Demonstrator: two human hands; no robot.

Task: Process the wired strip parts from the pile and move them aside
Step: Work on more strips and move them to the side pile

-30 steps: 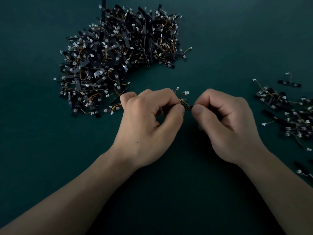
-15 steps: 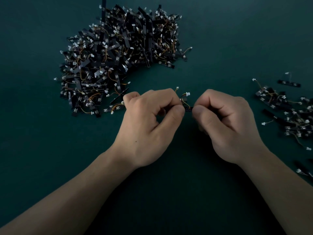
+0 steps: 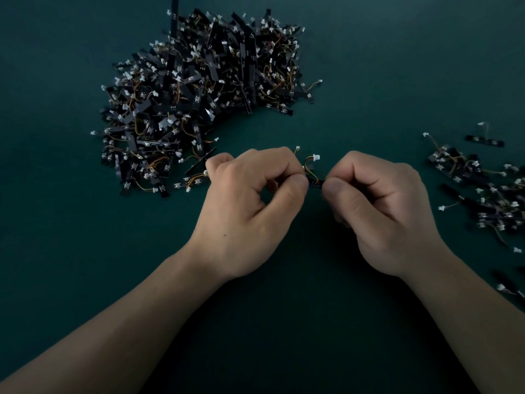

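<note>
Pinch, left hand (image 3: pixel 250 211) to right hand (image 3: pixel 380 211), strip part (image 3: pixel 316 183) between

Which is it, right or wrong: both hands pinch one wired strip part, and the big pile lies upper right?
Wrong side: the head view shows the big pile upper left. The left hand and right hand do pinch one wired strip part.

Your curled left hand (image 3: pixel 250 206) and right hand (image 3: pixel 380 211) hide most of the short black wired strip (image 3: pixel 316 183) pinched between them. At three o'clock, the scattered black strips with white connectors (image 3: pixel 483 189) run off the edge.
</note>
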